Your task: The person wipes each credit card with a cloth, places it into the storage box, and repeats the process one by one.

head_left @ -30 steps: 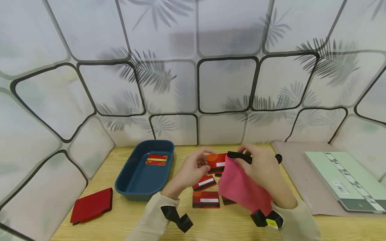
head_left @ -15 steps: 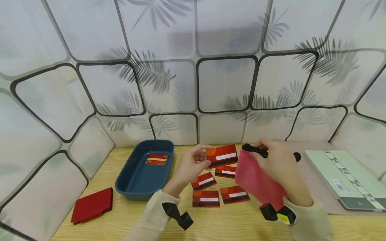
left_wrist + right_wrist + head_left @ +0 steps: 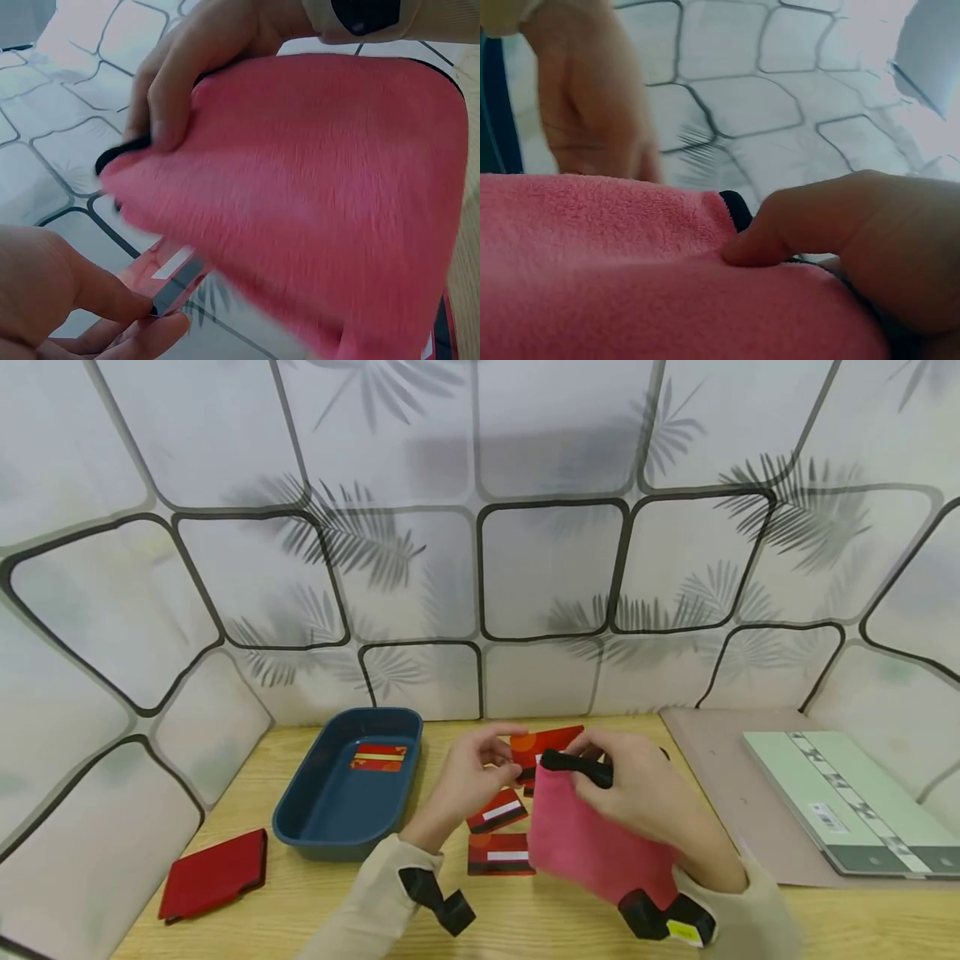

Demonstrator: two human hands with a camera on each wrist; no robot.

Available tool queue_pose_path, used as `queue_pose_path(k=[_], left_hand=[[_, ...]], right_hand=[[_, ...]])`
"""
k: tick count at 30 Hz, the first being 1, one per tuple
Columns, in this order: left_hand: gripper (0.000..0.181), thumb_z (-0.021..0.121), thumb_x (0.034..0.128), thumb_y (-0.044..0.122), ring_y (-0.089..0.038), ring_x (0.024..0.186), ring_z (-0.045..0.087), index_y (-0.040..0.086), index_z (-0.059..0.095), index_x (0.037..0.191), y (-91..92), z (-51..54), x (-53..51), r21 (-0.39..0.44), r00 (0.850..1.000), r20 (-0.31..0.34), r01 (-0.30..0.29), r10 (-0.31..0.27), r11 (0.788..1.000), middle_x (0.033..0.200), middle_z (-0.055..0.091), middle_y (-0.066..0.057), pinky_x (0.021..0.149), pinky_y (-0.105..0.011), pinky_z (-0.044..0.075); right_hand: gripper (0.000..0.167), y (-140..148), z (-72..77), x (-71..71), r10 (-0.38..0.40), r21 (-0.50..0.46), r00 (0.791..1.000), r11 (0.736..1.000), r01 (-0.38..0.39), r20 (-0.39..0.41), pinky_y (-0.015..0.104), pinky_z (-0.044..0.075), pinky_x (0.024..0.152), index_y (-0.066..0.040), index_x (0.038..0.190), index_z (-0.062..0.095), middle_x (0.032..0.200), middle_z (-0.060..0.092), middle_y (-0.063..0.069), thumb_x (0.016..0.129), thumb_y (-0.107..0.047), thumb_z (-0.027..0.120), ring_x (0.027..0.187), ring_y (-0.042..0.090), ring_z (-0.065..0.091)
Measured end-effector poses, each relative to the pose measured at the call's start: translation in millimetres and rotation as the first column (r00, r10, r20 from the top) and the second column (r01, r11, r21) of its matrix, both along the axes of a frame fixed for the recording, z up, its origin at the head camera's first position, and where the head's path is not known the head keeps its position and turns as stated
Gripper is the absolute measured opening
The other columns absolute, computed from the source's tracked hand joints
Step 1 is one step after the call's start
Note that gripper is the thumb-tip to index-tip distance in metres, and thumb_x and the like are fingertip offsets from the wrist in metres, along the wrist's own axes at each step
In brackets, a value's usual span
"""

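Observation:
My left hand (image 3: pixel 474 777) pinches a red card (image 3: pixel 543 743) with an orange circle, a white strip and a black band, held up off the table. My right hand (image 3: pixel 637 781) grips a pink cloth (image 3: pixel 585 835) by its black edging, and the cloth hangs down in front of the card's right part. In the left wrist view the pink cloth (image 3: pixel 315 180) fills most of the picture, with the card (image 3: pixel 176 266) partly behind it. Below the hands, more red cards (image 3: pixel 500 853) lie on the table, some covered by the cloth.
A blue tray (image 3: pixel 300 835) stands at left with one red and gold card (image 3: pixel 378 757) inside. A red wallet-like case (image 3: pixel 213 875) lies at the front left. To the right, a green folder-like item (image 3: pixel 840 793) rests on a pinkish sheet (image 3: pixel 701 760).
My right hand moved right with the cloth, uncovering the card and those on the table, then came back left over the card. My left hand kept hold of the card.

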State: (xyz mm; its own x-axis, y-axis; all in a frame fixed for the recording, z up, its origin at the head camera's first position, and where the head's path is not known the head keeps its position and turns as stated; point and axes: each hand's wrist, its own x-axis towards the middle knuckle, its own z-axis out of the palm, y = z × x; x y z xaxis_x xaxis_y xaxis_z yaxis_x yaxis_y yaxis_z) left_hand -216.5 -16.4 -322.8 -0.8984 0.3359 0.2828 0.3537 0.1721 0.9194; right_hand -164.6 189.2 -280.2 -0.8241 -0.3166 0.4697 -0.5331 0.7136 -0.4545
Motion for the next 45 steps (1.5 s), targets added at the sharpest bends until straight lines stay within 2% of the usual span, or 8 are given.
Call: queue_pose_path(k=[3, 6, 10, 17, 27, 35, 39, 45], left_hand=[[0.041, 0.058, 0.0816, -0.014, -0.015, 0.073, 0.061, 0.003, 0.065, 0.119, 0.8, -0.8, 1.4, -0.027, 0.999, -0.049, -0.006, 0.005, 1.0, 0.087, 0.061, -0.017, 0.061, -0.019, 0.049], [0.042, 0.055, 0.0805, -0.015, -0.014, 0.074, 0.059, 0.003, 0.065, 0.117, 0.3, -1.1, 2.3, -0.049, 0.997, -0.079, -0.012, 0.008, 0.999, 0.089, 0.062, -0.016, 0.06, -0.018, 0.046], [0.047, 0.051, 0.0781, -0.016, -0.013, 0.074, 0.059, 0.004, 0.066, 0.118, -1.4, -0.2, 3.8, -0.071, 0.994, -0.107, -0.023, 0.015, 0.997, 0.088, 0.064, -0.014, 0.062, -0.019, 0.046], [0.044, 0.051, 0.0803, -0.017, -0.013, 0.069, 0.059, 0.001, 0.064, 0.118, -1.5, -2.1, 4.1, -0.071, 0.991, -0.133, 0.021, -0.031, 0.997, 0.09, 0.067, -0.017, 0.058, -0.02, 0.046], [0.036, 0.06, 0.0864, -0.01, -0.017, 0.073, 0.061, 0.007, 0.062, 0.118, -5.8, 2.5, 4.9, -0.097, 0.992, -0.123, 0.005, -0.016, 0.995, 0.09, 0.066, -0.014, 0.061, -0.022, 0.051], [0.036, 0.055, 0.0867, -0.015, -0.026, 0.071, 0.06, 0.005, 0.06, 0.117, -7.6, 1.1, 4.2, -0.073, 0.995, -0.103, -0.001, -0.007, 0.997, 0.087, 0.06, -0.016, 0.063, -0.035, 0.056], [0.036, 0.055, 0.0872, -0.015, -0.026, 0.071, 0.061, 0.004, 0.058, 0.117, -6.4, 1.4, 5.2, -0.067, 0.994, -0.107, 0.005, -0.012, 0.998, 0.087, 0.059, -0.016, 0.064, -0.029, 0.056], [0.035, 0.055, 0.0868, -0.016, -0.024, 0.07, 0.062, 0.002, 0.056, 0.117, -5.5, 1.5, 5.0, -0.029, 0.993, -0.116, -0.006, 0.003, 1.0, 0.087, 0.058, -0.018, 0.064, -0.027, 0.055]], right_hand=[[0.015, -13.3, -8.7, -5.7, 0.054, -0.011, 0.998, 0.998, -0.054, -0.018, 0.027, 0.052, 0.069, -0.013, 0.093, 0.068, 0.084, 0.068, -0.005, 0.081, -0.007, 0.073, 0.074, 0.007, 0.061], [0.017, -21.0, -14.6, -9.5, 0.063, -0.023, 0.996, 0.998, -0.064, -0.066, 0.032, 0.056, 0.073, -0.011, 0.096, 0.069, 0.092, 0.07, -0.001, 0.08, -0.007, 0.076, 0.082, 0.011, 0.065], [0.019, -25.3, -19.9, -14.4, 0.026, -0.028, 0.989, 0.999, -0.03, -0.145, 0.034, 0.056, 0.072, -0.009, 0.095, 0.069, 0.089, 0.07, 0.001, 0.078, -0.006, 0.078, 0.081, 0.014, 0.066], [0.022, -27.0, -25.0, -20.9, -0.063, -0.026, 0.967, 0.998, 0.058, -0.247, 0.036, 0.054, 0.067, -0.011, 0.087, 0.066, 0.08, 0.069, 0.001, 0.073, -0.007, 0.082, 0.074, 0.016, 0.065], [0.02, -18.7, -22.4, -21.1, -0.177, -0.027, 0.959, 0.984, 0.175, -0.22, 0.04, 0.052, 0.067, -0.012, 0.088, 0.069, 0.082, 0.066, 0.004, 0.073, -0.008, 0.082, 0.074, 0.022, 0.064], [0.019, -6.1, -17.0, -21.2, -0.234, 0.024, 0.95, 0.97, 0.244, -0.207, 0.042, 0.05, 0.065, -0.014, 0.091, 0.069, 0.085, 0.065, 0.006, 0.076, -0.011, 0.081, 0.078, 0.025, 0.063], [0.019, 1.8, -12.9, -19.1, -0.288, 0.031, 0.937, 0.954, 0.3, -0.197, 0.046, 0.049, 0.068, -0.014, 0.093, 0.07, 0.087, 0.065, 0.007, 0.077, -0.011, 0.079, 0.079, 0.028, 0.062], [0.018, 12.3, -8.0, -17.3, -0.351, 0.014, 0.903, 0.931, 0.365, -0.247, 0.048, 0.049, 0.064, -0.013, 0.091, 0.07, 0.083, 0.063, 0.01, 0.076, -0.009, 0.078, 0.075, 0.03, 0.06]])
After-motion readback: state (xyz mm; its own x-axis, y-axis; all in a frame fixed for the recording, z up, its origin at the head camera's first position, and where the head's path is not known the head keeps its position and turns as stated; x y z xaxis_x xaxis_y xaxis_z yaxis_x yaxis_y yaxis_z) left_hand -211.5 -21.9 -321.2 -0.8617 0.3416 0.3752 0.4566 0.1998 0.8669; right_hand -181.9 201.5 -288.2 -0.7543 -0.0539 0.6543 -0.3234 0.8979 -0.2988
